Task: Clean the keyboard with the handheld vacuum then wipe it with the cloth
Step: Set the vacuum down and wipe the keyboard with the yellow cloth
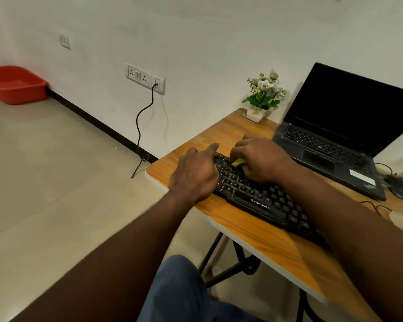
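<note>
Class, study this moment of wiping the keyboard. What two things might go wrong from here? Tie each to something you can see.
1. The keyboard has one end close to the edge of the table. A hard wipe by the right hand might nudge it off, though the left hand rests on that end.
2. The cloth is bunched small, so bare fingers may press or catch keys.

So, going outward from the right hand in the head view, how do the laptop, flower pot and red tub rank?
1. Laptop, just right of the right hand gripping the cloth.
2. Flower pot, beyond the hand.
3. Red tub, far off to the left.
</note>
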`<state>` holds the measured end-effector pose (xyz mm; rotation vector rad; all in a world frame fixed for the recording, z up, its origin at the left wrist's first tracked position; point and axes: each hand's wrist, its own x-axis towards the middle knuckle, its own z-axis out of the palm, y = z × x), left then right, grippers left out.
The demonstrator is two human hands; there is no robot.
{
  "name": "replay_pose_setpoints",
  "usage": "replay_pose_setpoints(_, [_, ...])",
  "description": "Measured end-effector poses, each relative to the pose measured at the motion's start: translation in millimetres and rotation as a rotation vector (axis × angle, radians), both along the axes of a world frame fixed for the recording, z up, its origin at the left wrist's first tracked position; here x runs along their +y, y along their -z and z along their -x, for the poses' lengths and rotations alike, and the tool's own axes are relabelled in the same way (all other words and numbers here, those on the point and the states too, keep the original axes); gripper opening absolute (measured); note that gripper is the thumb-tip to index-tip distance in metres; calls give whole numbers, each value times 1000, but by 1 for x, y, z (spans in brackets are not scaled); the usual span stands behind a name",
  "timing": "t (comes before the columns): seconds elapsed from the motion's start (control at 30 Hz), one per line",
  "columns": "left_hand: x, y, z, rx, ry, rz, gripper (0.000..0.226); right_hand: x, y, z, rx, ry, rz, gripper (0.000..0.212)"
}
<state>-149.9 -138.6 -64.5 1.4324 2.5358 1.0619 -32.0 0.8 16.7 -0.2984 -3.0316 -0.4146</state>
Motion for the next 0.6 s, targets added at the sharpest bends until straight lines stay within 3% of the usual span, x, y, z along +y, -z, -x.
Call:
replay_pose_setpoints(0.1, [0,2,1,0,-3,-9,58,1,-3,-1,6,12,101,29])
replay_pose_setpoints(0.17, [-1,2,0,-17,-5,-14,57,11,-6,-4,92,81,302,26])
replay_pose_setpoints(0.23, [-2,0,0,-15,1,-26,56,16,-4,-4,222,134,377,24])
replay_pose_setpoints(0.33, [-2,-5,1,5,23,-49,57,7,4,6,303,169,296,26])
replay_pose_setpoints(0.43, [-5,-8,-1,20,15,-34,60,-6,13,19,247,143,198,30])
replay_pose_setpoints(0.6, [-7,-9,-2,40,17,-44,62,-17,19,12,203,79,200,38])
